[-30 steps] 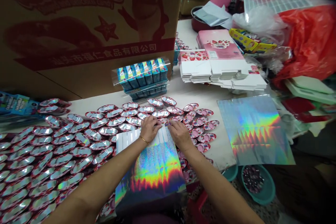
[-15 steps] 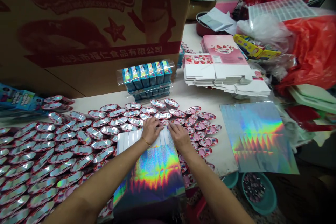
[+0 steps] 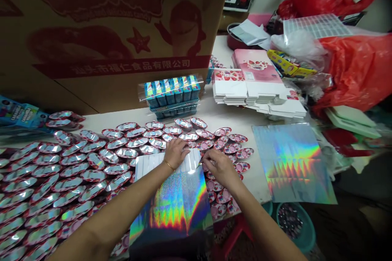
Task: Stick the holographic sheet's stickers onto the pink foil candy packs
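Observation:
A shiny rainbow foil sheet point(image 3: 174, 195), with pale strips along its far end, lies in front of me over the near oval packs. My left hand point(image 3: 176, 154) grips it at the far edge, fingers curled over that edge and thumb on the strips. By the sheet's far right corner, my right hand point(image 3: 220, 167) is closed in a pinch; whatever lies between its fingertips is too small to make out. Rows of oval packs with silvery tops point(image 3: 75, 173) spread to the left. Oval packs with bare pink centres point(image 3: 234, 149) stand around my right hand.
A large printed carton point(image 3: 122, 40) rises behind the packs, with a blue tray pack point(image 3: 173, 96) before it. Flat pink-and-white boxes point(image 3: 257, 75) are stacked at the back right. Another foil sheet point(image 3: 295, 167) overhangs the right edge, above a teal basin point(image 3: 309, 236).
My right hand has moved off the sheet's far edge to the right and slightly toward me, its fingers now curled into a pinch. The left hand stays at the far edge.

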The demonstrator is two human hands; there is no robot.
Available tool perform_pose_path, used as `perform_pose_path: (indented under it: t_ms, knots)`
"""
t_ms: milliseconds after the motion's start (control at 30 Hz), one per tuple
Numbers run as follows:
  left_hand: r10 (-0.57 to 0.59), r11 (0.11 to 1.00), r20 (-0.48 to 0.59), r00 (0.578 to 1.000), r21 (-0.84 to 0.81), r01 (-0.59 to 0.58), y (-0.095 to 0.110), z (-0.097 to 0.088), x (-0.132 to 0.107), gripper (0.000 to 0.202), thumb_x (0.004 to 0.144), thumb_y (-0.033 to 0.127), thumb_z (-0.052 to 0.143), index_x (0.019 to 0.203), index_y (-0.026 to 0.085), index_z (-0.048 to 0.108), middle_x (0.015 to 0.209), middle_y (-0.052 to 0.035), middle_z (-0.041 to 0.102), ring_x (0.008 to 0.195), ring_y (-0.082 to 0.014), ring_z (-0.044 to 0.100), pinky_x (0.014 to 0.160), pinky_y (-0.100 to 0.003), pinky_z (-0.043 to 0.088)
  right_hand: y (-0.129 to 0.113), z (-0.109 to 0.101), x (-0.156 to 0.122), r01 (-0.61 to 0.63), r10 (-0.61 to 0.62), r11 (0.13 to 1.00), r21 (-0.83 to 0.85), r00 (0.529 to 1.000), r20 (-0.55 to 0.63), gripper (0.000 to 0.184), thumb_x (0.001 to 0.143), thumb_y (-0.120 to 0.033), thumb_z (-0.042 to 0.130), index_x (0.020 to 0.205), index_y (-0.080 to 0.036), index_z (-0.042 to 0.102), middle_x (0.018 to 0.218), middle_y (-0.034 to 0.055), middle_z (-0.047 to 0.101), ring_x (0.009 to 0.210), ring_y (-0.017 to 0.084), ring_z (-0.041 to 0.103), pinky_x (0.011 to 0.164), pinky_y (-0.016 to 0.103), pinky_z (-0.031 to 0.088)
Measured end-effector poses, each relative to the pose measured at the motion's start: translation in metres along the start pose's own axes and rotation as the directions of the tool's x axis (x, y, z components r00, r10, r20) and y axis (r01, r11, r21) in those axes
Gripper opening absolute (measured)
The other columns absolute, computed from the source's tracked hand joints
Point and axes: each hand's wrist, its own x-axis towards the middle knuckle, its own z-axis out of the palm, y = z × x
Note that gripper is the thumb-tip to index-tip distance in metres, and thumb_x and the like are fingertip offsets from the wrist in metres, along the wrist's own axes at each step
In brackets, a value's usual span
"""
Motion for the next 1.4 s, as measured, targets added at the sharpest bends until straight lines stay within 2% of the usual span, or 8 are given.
perform_pose_path:
  t_ms: [167,333,567,667,933,1100,1300,1400]
  knots:
    - [0.059,0.939,0.146,0.988,-0.344,-0.005,0.02,-0.012,0.003,0.039,0.089,0.035,0.03,0.089,0.019,0.066,0.092,-0.0045,0.063,0.09,-0.017,0.053,0.084,-0.032,0.038,0.009,-0.009,0.003,-0.263,0.288,0.859,0.44,0.958,0.01,0.014,0.075,-0.029,0.053,0.068,-0.017,0.058,0.061,-0.0026,0.055,0.056,0.01,0.048,0.054,0.021,0.035]
    - [0.009,0.875,0.178,0.984,-0.477,0.078,0.019,-0.004,-0.003,0.036,0.084,0.04,0.038,0.091,0.02,0.067,0.101,-0.0055,0.063,0.099,-0.0194,0.052,0.092,-0.034,0.035,0.018,-0.013,0.007,-0.271,0.42,0.683,0.678,0.905,-0.062,0.019,0.071,-0.035,0.059,0.069,-0.017,0.058,0.057,-0.0039,0.051,0.053,0.009,0.044,0.051,0.021,0.032]
    - [-0.318,0.323,0.402,0.859,-0.805,0.497,0.037,0.005,0.01,0.038,0.07,0.045,0.059,0.092,0.014,0.065,0.079,-0.0051,0.066,0.067,-0.0122,0.057,0.059,-0.022,0.042,0.026,0.0,0.015,-0.305,0.577,0.47,0.828,0.816,-0.027,0.025,0.062,-0.04,0.066,0.066,-0.017,0.058,0.055,-0.0035,0.055,0.051,0.01,0.047,0.05,0.022,0.034]
    - [-0.392,0.238,0.392,0.832,-0.831,0.503,0.04,0.011,0.027,0.032,0.057,0.035,0.071,0.079,0.012,0.065,0.068,-0.0022,0.064,0.058,-0.0096,0.055,0.058,-0.022,0.042,0.036,0.016,0.021,-0.281,0.661,0.454,0.845,0.743,-0.108,0.027,0.061,-0.042,0.066,0.068,-0.017,0.059,0.057,-0.0033,0.055,0.05,0.01,0.046,0.05,0.023,0.034]
    - [-0.399,0.765,0.02,0.917,-0.543,0.345,0.027,0.035,0.081,0.016,0.068,0.019,0.058,0.082,0.015,0.065,0.067,-0.0019,0.064,0.062,-0.0127,0.057,0.062,-0.024,0.044,0.063,0.053,0.053,-0.411,0.487,0.866,0.287,0.556,-0.674,0.024,0.076,-0.037,0.052,0.067,-0.017,0.063,0.077,0.0049,0.06,0.076,0.018,0.048,0.073,0.03,0.034]
    - [-0.247,0.944,-0.056,0.967,-0.241,0.227,0.027,0.042,0.086,0.021,0.071,0.016,0.055,0.091,0.019,0.062,0.069,-0.0002,0.062,0.07,-0.0147,0.056,0.071,-0.027,0.042,0.067,0.056,0.06,-0.552,0.411,0.834,0.012,0.607,-0.681,0.019,0.079,-0.03,0.049,0.069,-0.02,0.062,0.084,0.0062,0.058,0.084,0.022,0.044,0.074,0.033,0.028]
    - [-0.18,0.981,-0.143,0.973,-0.101,0.167,0.03,0.047,0.089,0.024,0.07,0.012,0.052,0.093,0.016,0.057,0.093,-0.0074,0.055,0.089,-0.0208,0.052,0.082,-0.034,0.04,0.068,0.044,0.059,-0.6,0.452,0.798,-0.056,0.657,-0.604,0.016,0.078,-0.028,0.049,0.083,-0.018,0.061,0.086,0.0088,0.056,0.083,0.025,0.042,0.07,0.034,0.027]
    - [-0.224,0.971,-0.203,0.953,-0.126,0.201,0.028,0.04,0.088,0.028,0.071,0.012,0.049,0.098,0.014,0.053,0.098,-0.0096,0.053,0.093,-0.0216,0.051,0.084,-0.035,0.04,0.065,0.034,0.057,-0.492,0.328,0.843,-0.219,0.792,-0.516,0.02,0.082,-0.023,0.044,0.091,-0.021,0.061,0.089,0.0084,0.055,0.086,0.024,0.041,0.072,0.035,0.027]
